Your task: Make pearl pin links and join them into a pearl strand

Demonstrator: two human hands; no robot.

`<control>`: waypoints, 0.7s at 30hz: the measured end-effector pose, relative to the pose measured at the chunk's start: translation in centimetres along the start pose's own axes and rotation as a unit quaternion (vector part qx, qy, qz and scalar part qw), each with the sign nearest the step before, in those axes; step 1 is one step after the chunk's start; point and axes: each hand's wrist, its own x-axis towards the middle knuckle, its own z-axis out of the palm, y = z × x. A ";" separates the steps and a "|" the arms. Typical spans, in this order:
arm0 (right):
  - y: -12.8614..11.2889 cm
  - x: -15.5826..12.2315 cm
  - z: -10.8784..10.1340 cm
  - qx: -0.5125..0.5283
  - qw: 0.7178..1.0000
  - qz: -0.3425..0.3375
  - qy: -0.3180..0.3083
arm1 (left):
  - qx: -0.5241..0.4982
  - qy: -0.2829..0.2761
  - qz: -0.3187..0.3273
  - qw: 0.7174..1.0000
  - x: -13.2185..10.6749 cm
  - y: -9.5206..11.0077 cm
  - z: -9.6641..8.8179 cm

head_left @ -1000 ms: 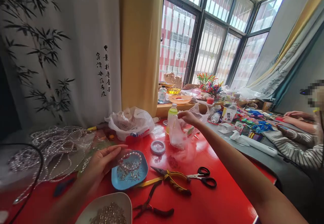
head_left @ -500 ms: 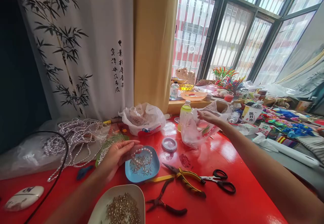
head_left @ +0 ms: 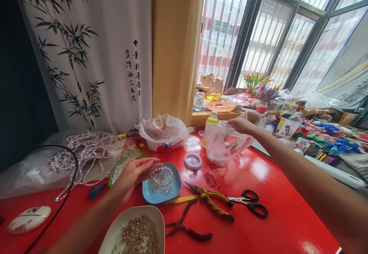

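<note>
My left hand (head_left: pixel 140 171) is closed over the left edge of a blue tray (head_left: pixel 148 198), its thumb and fingers pinched together. A ring of pale pearly beads, a beaded bracelet (head_left: pixel 171 174), reaches from these fingers over the small metal pins in the tray. Farther off, my right hand (head_left: pixel 240 125) grips the upper rim of a thin white plastic bag (head_left: pixel 215 150) with red print. That bag stands beside a bottle (head_left: pixel 212 122) of yellow-green liquid. Nearer me, a cream tray (head_left: pixel 113 227) holds many gold-coloured beads (head_left: pixel 140 235).
Yellow-handled pliers (head_left: pixel 212 200), dark-handled pliers (head_left: pixel 184 225) and scissors (head_left: pixel 250 204) lie on the red table (head_left: pixel 276 231). A round clear container (head_left: pixel 192 161) sits behind the blue tray. Bead strands (head_left: pixel 86 150) and another plastic bag (head_left: pixel 163 133) are at the back left.
My right hand has shifted slightly right and up along the bag's rim, pulling its top a little. My left hand and the bracelet have barely moved.
</note>
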 end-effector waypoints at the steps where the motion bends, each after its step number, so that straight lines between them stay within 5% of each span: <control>1: -0.1 -0.1 0.0 -0.005 1.000 0.004 -0.017 | 0.001 -0.002 0.001 1.000 0.0 0.0 0.0; 8: -0.4 -0.7 0.3 0.024 0.997 0.026 -0.072 | 0.010 -0.009 0.013 1.000 -0.1 -0.2 -0.1; 21: -0.6 -1.6 1.0 0.189 0.981 0.031 -0.003 | 0.017 -0.007 0.013 1.000 0.2 -0.5 -0.1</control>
